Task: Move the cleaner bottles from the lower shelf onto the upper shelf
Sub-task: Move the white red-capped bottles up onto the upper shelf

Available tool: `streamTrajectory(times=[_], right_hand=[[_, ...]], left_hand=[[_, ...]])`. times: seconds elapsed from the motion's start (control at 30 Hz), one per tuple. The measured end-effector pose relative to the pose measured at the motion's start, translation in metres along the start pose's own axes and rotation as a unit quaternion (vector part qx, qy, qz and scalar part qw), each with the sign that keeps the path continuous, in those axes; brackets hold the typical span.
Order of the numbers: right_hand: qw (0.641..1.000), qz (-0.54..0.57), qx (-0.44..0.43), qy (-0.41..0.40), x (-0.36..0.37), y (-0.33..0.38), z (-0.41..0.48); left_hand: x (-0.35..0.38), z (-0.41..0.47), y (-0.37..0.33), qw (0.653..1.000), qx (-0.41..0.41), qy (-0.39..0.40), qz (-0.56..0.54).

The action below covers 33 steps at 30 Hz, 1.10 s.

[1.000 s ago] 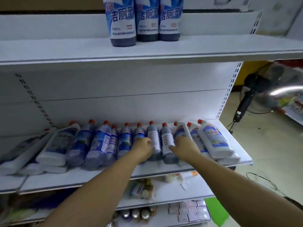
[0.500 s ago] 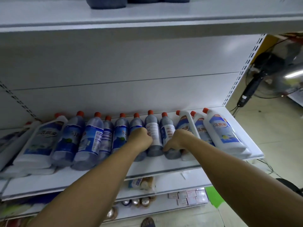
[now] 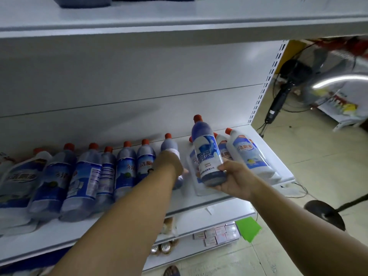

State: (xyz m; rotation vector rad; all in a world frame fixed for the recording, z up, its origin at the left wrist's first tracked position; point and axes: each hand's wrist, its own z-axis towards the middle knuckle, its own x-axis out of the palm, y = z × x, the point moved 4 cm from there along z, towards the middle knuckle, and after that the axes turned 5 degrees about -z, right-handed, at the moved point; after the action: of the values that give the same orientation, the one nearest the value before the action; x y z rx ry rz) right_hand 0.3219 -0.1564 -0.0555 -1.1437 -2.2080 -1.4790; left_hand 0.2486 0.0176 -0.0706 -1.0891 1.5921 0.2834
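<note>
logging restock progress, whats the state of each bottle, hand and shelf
right hand, holds lifted cleaner bottle near its base
lifted cleaner bottle, off the lower shelf, cap up, slightly tilted
left hand, grips second cleaner bottle
second cleaner bottle, lying on lower shelf
blue bottles, lying in a row, caps rearward
white bottles, lying at right end
upper shelf, bears dark bottles at top left

**Held bottle** [image 3: 208, 156], in right hand [image 3: 233, 182]: smooth translucent plastic, glossy printed label, red plastic cap.
**Second bottle** [image 3: 169, 145], gripped by left hand [image 3: 170, 163]: same plastic.
**White bottles** [image 3: 251, 158], right of the grip: opaque glossy plastic.
**Lower shelf** [image 3: 59, 236] beneath the grip, **upper shelf** [image 3: 179, 22] above it: white painted metal, smooth, matt.
</note>
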Motion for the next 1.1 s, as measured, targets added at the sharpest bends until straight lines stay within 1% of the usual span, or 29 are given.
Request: streamTrajectory(times=[0.03, 0.07, 0.1, 0.13, 0.17, 0.23, 0.3, 0.37, 0.4, 0.43, 0.47, 0.5, 0.57, 0.7, 0.8, 0.97, 1.1], right_hand=[[1.0, 0.014, -0.006, -0.005, -0.002, -0.002, -0.001], [1.0, 0.026, -0.007, -0.015, -0.004, -0.005, -0.002], [0.999, 0.036, -0.002, -0.03, -0.004, -0.008, -0.004], [0.998, 0.047, 0.005, -0.05, -0.006, -0.01, -0.004], [0.996, 0.052, 0.009, -0.073, -0.008, -0.012, -0.005], [0.992, 0.043, 0.002, -0.117, -0.012, -0.013, -0.007], [0.99, 0.044, -0.016, -0.133, -0.011, -0.012, -0.012], [0.991, 0.049, -0.031, -0.118, -0.006, -0.008, -0.021], [0.993, 0.044, -0.035, -0.103, -0.002, -0.006, -0.027], [0.995, 0.025, -0.041, -0.091, 0.002, -0.002, -0.033], [0.996, -0.003, -0.049, -0.08, 0.006, 0.0, -0.038], [0.995, -0.036, -0.062, -0.067, 0.011, 0.003, -0.045], [0.991, -0.1, -0.079, -0.04, 0.021, 0.005, -0.058], [0.98, -0.165, -0.109, -0.013, 0.037, 0.004, -0.088], [0.971, -0.2, -0.128, -0.018, 0.052, 0.006, -0.113], [0.96, -0.23, -0.157, -0.008, 0.069, 0.011, -0.153], [0.941, -0.278, -0.19, 0.023, 0.081, 0.016, -0.173]], left_hand=[[-0.005, -0.002, 0.002, 0.988, -0.013, -0.02, -0.154], [-0.015, -0.01, 0.006, 0.928, -0.104, -0.019, -0.356], [-0.017, -0.015, 0.008, 0.916, -0.112, -0.021, -0.384], [-0.019, -0.019, 0.008, 0.927, -0.083, 0.009, -0.366], [-0.018, -0.026, 0.008, 0.922, -0.078, 0.064, -0.375], [-0.016, -0.041, 0.016, 0.881, -0.09, 0.109, -0.452], [-0.014, -0.056, 0.02, 0.833, -0.088, 0.141, -0.528], [-0.018, -0.072, 0.024, 0.772, -0.08, 0.161, -0.609], [-0.021, -0.082, 0.024, 0.739, -0.067, 0.172, -0.648], [-0.023, -0.093, 0.025, 0.712, -0.057, 0.175, -0.677], [-0.026, -0.106, 0.024, 0.689, -0.04, 0.185, -0.699], [-0.029, -0.12, 0.023, 0.679, -0.023, 0.187, -0.71], [-0.032, -0.145, 0.019, 0.68, -0.003, 0.186, -0.71], [-0.037, -0.188, 0.011, 0.713, 0.028, 0.163, -0.682], [-0.043, -0.212, 0.005, 0.722, 0.049, 0.145, -0.674], [-0.056, -0.25, -0.005, 0.74, 0.092, 0.113, -0.656], [-0.069, -0.279, -0.008, 0.755, 0.123, 0.08, -0.639]])
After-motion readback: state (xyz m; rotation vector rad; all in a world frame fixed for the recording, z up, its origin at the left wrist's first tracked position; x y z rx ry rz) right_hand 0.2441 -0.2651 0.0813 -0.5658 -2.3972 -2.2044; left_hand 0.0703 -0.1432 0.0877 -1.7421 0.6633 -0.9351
